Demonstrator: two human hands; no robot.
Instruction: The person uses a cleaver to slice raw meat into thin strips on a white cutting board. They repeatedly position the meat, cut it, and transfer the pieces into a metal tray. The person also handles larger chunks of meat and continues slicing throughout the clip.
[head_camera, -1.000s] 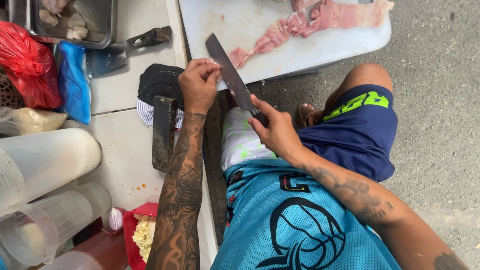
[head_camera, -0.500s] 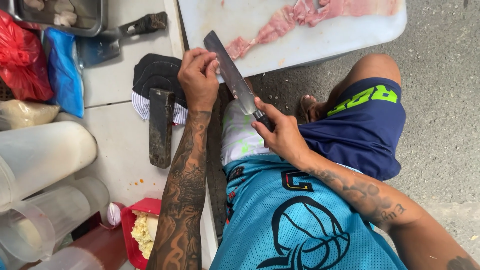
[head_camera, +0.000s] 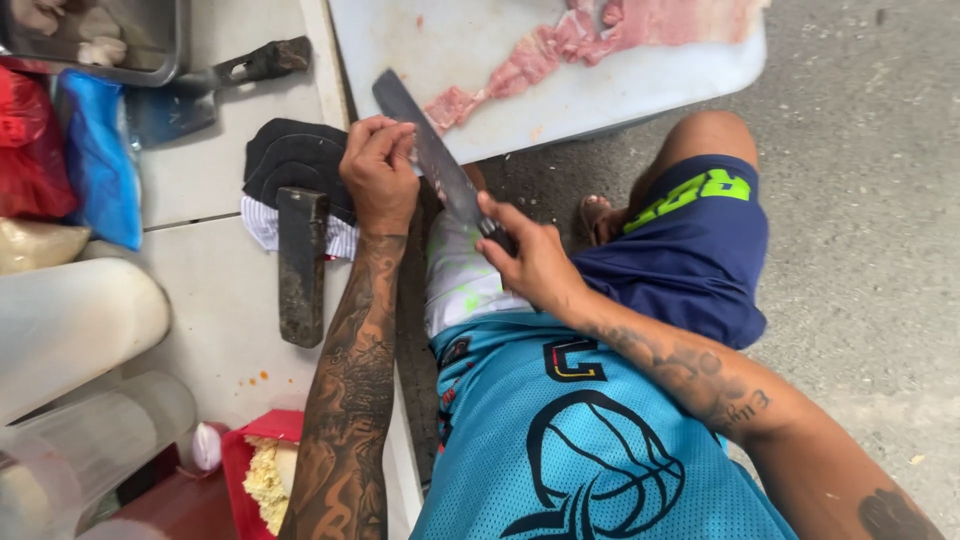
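Steel of the long dark cleaver blade (head_camera: 425, 150) looked stiff, heavy and sharp-edged at centre frame. Right hand (head_camera: 535, 262) clenched its handle, the safe hold; left hand (head_camera: 378, 175) fingers pinched the flat above the grey tabletop (head_camera: 215, 300).

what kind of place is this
Probably an outdoor butcher or street food stall: raw meat on a white cutting board, a cleaver on a tiled counter, bare pavement below.
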